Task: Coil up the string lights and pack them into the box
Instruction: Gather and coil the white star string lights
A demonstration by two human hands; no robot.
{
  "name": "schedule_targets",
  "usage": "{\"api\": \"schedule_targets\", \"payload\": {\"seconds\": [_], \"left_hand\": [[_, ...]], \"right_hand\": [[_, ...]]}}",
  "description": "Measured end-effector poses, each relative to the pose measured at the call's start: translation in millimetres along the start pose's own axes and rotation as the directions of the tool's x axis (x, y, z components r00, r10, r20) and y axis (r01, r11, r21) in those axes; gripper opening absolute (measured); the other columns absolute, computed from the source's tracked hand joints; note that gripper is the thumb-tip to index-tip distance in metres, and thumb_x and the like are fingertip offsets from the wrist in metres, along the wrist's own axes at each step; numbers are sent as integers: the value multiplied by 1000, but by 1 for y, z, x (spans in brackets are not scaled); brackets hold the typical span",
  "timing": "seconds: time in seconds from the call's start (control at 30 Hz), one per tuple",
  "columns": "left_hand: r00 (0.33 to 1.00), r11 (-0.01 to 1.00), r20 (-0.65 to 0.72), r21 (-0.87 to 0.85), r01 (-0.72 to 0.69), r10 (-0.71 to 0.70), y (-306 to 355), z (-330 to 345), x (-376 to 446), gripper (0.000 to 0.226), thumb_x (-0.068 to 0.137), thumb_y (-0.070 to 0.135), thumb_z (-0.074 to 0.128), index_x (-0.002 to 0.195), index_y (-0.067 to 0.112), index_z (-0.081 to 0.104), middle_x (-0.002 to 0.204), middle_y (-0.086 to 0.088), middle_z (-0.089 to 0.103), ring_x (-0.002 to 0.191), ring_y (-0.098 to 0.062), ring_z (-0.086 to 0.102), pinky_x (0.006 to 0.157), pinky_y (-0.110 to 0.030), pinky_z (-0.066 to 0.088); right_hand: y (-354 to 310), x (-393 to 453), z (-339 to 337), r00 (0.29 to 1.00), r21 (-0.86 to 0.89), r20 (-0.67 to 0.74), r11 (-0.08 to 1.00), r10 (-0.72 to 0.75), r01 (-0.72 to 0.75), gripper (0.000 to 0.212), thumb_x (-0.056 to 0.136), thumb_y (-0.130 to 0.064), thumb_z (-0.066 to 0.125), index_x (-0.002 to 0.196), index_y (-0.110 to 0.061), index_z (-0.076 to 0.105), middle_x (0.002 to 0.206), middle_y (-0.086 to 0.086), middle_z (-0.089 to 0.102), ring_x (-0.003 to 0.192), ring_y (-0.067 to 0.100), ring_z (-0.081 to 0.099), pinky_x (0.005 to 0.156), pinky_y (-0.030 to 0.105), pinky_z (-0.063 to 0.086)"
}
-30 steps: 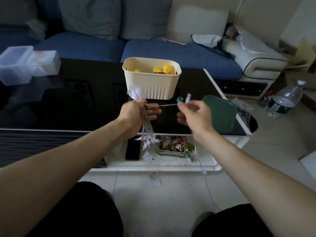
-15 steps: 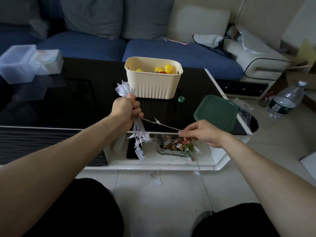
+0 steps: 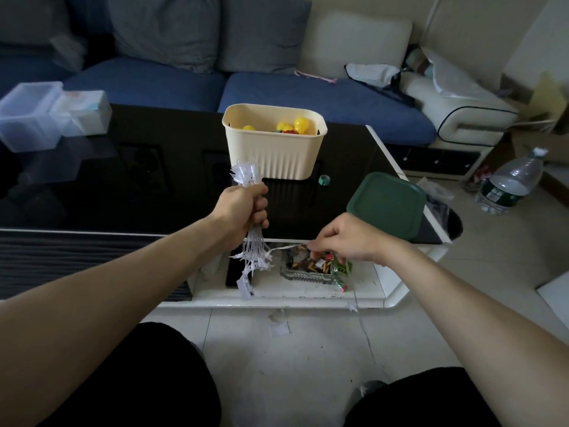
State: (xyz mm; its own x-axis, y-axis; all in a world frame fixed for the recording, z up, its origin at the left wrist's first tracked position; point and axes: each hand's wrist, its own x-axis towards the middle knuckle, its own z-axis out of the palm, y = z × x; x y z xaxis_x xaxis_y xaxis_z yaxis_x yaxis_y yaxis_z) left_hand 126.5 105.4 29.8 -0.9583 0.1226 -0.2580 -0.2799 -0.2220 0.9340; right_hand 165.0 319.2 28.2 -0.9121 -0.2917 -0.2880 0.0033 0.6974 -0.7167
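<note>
My left hand (image 3: 243,208) is clenched around the bundled string lights (image 3: 252,254). The bundle stands roughly upright in my fist: white star-shaped pieces fan out above the knuckles, and the loops hang below the hand, in front of the table edge. One strand runs from the lower part of the bundle to the right, to my right hand (image 3: 345,238). My right hand pinches this strand between the fingertips, with the remaining fingers curled. The hand hovers just above a glass dish (image 3: 304,272) of small items on the table's lower white shelf. The strand's loose tail drops from the right hand down to the floor.

The cream box (image 3: 274,149) stands on the black table (image 3: 123,180), beyond my left hand. It is open at the top, and yellow items show inside. Its green lid (image 3: 388,204) lies flat on the table, to the right of the box and just beyond my right hand. A small green roll (image 3: 324,180) sits between box and lid.
</note>
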Motion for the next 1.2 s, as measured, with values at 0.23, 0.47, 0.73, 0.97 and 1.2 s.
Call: {"api": "schedule_targets", "payload": {"seconds": [0.23, 0.47, 0.73, 0.97, 1.2], "left_hand": [[999, 996, 45, 90, -6, 2, -13, 18, -7, 30, 106, 12, 37, 79, 2, 48, 69, -12, 54, 61, -26, 57, 70, -47, 58], [981, 953, 151, 294, 73, -122, -22, 25, -12, 31, 105, 9, 37, 81, -2, 53, 73, -16, 68, 67, -34, 59, 76, -53, 52], [942, 828, 251, 560, 46, -222, -30, 25, -18, 33, 102, 15, 38, 92, -5, 62, 87, -36, 65, 71, -34, 61, 52, -27, 46], [960, 855, 223, 517, 31, -170, -27, 22, -15, 25, 103, 12, 41, 83, 4, 53, 64, -14, 55, 43, -18, 47, 46, -26, 33], [992, 980, 111, 195, 34, -57, -15, 16, -12, 17, 104, 15, 43, 89, 9, 48, 60, -8, 49, 43, -19, 45, 44, -24, 35]], "right_hand": [[-21, 3, 16, 997, -117, 43, 991, -59, 64, 31, 101, -32, 59, 86, -15, 79, 79, 0, 75, 52, 5, 56, 56, 28, 47], [-29, 4, 23, 993, -115, 105, 991, -59, 71, 28, 100, -11, 51, 86, -19, 74, 61, -14, 61, 51, 1, 50, 60, 27, 41], [-18, 4, 21, 994, 76, 24, 992, -104, 102, 25, 85, -17, 81, 84, -9, 57, 72, 13, 75, 69, 32, 75, 68, 46, 58], [-7, 3, 9, 995, 2, 77, 998, -57, 57, 49, 66, -30, 95, 99, -18, 61, 72, -4, 69, 61, 6, 59, 57, 24, 46], [15, 4, 3, 964, -75, 256, 995, 76, -58, 35, 79, -32, 85, 109, -25, 69, 85, -5, 63, 77, 8, 60, 73, 28, 54]]}}
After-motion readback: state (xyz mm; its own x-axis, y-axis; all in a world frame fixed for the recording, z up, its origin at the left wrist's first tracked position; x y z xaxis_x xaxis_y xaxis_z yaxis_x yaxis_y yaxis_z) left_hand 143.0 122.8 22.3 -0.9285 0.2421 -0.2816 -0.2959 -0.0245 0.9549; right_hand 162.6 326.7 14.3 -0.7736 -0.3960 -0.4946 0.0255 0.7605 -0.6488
